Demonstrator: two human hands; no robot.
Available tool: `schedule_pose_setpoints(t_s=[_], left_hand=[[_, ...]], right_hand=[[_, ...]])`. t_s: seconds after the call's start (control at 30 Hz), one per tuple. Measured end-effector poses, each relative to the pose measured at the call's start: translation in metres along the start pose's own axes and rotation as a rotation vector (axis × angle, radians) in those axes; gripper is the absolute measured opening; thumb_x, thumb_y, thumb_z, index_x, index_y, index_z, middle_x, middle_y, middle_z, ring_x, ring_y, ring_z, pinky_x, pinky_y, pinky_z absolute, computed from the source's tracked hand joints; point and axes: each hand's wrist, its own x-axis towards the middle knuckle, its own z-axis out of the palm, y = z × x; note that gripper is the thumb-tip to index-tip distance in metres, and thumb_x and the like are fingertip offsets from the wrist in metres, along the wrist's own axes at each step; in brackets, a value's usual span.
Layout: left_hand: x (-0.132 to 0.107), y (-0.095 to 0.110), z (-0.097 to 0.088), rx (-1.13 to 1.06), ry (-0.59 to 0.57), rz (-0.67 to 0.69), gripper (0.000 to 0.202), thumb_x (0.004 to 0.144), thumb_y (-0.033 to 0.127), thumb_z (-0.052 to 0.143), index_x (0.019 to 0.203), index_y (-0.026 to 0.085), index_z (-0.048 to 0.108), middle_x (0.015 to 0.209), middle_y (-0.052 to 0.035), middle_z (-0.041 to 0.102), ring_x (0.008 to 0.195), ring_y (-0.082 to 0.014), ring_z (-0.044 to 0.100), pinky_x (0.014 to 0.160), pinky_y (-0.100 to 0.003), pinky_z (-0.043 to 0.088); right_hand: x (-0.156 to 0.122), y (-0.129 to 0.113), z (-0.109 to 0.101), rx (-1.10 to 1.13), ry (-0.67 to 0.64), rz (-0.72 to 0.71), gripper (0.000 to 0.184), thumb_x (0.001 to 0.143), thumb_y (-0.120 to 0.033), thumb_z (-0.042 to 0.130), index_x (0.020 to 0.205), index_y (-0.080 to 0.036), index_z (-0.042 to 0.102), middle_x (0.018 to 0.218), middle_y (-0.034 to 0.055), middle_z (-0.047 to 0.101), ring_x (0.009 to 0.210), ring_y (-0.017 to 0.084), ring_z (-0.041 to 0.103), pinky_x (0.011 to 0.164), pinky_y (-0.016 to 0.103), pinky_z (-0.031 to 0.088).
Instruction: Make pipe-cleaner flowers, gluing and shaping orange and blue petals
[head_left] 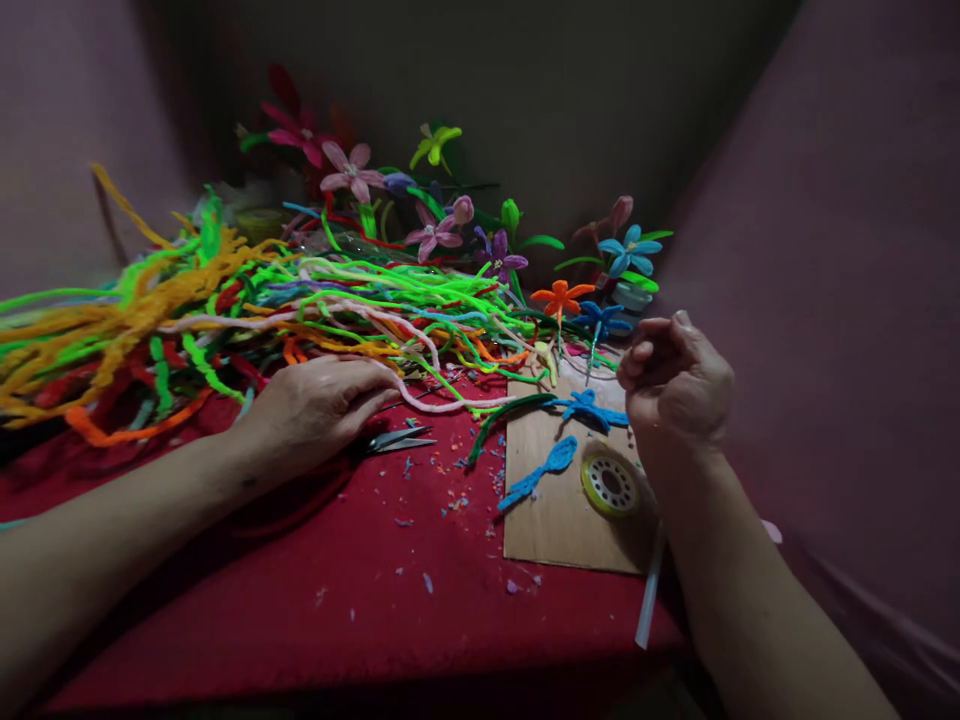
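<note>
My left hand (pixel 311 405) curled loosely by the scissors (pixel 401 440), my right hand (pixel 679 385) half-closed beside the blue flower (pixel 589 408) on the board (pixel 540 540); whether either held anything, I couldn't tell. Light pinches, I judged, suited fuzzy petals.

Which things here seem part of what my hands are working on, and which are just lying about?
Likely in use, judging by nearness:
- scissors and pale pink stem, by your left hand
- tape roll and blue pieces, near your right hand

Probably just lying about:
- flowers at the back
- scraps on the red cloth
</note>
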Motion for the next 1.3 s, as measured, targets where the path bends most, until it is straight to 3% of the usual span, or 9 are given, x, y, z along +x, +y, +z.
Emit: schedule_pose_setpoints(t_s=[0.1, 0.2, 0.3, 0.4, 0.57, 0.77, 0.9, 1.3], left_hand=[[0.0, 0.001, -0.001, -0.024, 0.012, 0.009, 0.029, 0.087, 0.035, 0.044, 0.094, 0.019, 0.067, 0.096, -0.0058, 0.07, 0.086, -0.0184, 0.062, 0.077, -0.03, 0.046], [0.0, 0.001, -0.001, -0.047, 0.016, 0.026, 0.028, 0.087, 0.033, 0.045, 0.093, 0.018, 0.067, 0.096, -0.0054, 0.07, 0.087, -0.0166, 0.063, 0.078, -0.028, 0.045], [0.0, 0.0, -0.001, -0.046, 0.008, 0.028, 0.027, 0.087, 0.032, 0.045, 0.094, 0.018, 0.067, 0.097, -0.0049, 0.07, 0.087, -0.0161, 0.062, 0.079, -0.027, 0.045], [0.0, -0.001, 0.002, -0.027, -0.001, 0.019, 0.028, 0.087, 0.034, 0.045, 0.093, 0.019, 0.067, 0.097, -0.0049, 0.07, 0.086, -0.0179, 0.062, 0.077, -0.03, 0.046], [0.001, -0.001, 0.002, -0.032, -0.008, 0.019, 0.029, 0.087, 0.034, 0.044, 0.095, 0.019, 0.067, 0.098, -0.005, 0.07, 0.087, -0.0184, 0.062, 0.077, -0.03, 0.046], [0.001, -0.002, 0.001, -0.03, 0.0, 0.024, 0.031, 0.088, 0.036, 0.042, 0.094, 0.018, 0.067, 0.096, -0.0052, 0.07, 0.085, -0.0182, 0.062, 0.077, -0.03, 0.046], [0.001, -0.003, 0.002, -0.028, 0.027, 0.036, 0.031, 0.087, 0.035, 0.042, 0.093, 0.019, 0.068, 0.094, -0.0049, 0.071, 0.085, -0.0181, 0.063, 0.075, -0.03, 0.047], [0.0, -0.001, 0.001, 0.003, 0.044, 0.072, 0.029, 0.088, 0.033, 0.043, 0.093, 0.016, 0.067, 0.094, -0.0045, 0.07, 0.086, -0.0155, 0.062, 0.078, -0.027, 0.046]], right_hand=[[0.006, -0.008, -0.007, -0.147, -0.083, -0.118, 0.02, 0.076, -0.034, 0.055, 0.064, -0.019, 0.062, 0.048, -0.0044, 0.048, 0.04, 0.008, 0.043, 0.037, 0.021, 0.029], [0.013, -0.015, -0.018, -0.655, -0.395, -0.15, 0.011, 0.068, -0.029, 0.067, 0.07, -0.018, 0.067, 0.055, -0.0012, 0.057, 0.046, 0.01, 0.045, 0.043, 0.023, 0.033], [0.019, -0.013, -0.029, -1.231, -0.72, -0.142, 0.017, 0.055, -0.019, 0.075, 0.072, -0.02, 0.07, 0.064, 0.0014, 0.062, 0.057, 0.013, 0.051, 0.051, 0.024, 0.035], [0.02, -0.003, -0.036, -1.531, -0.851, -0.21, 0.019, 0.057, -0.016, 0.073, 0.074, -0.022, 0.069, 0.073, 0.0035, 0.064, 0.067, 0.015, 0.054, 0.056, 0.024, 0.035], [0.022, 0.013, -0.037, -1.687, -0.81, -0.323, 0.017, 0.069, -0.011, 0.059, 0.077, -0.023, 0.069, 0.075, 0.0053, 0.066, 0.068, 0.017, 0.055, 0.057, 0.025, 0.034], [0.026, 0.013, -0.034, -1.542, -0.699, -0.444, 0.018, 0.073, -0.013, 0.055, 0.079, -0.023, 0.069, 0.077, 0.004, 0.068, 0.071, 0.018, 0.059, 0.064, 0.026, 0.039], [0.023, 0.008, -0.031, -1.452, -0.613, -0.457, 0.022, 0.077, -0.014, 0.051, 0.085, -0.019, 0.07, 0.074, 0.0042, 0.069, 0.065, 0.015, 0.058, 0.06, 0.024, 0.04], [0.027, 0.013, -0.036, -1.459, -0.591, -0.368, 0.032, 0.073, -0.005, 0.048, 0.09, -0.021, 0.071, 0.084, 0.0056, 0.07, 0.074, 0.017, 0.062, 0.064, 0.026, 0.045]])
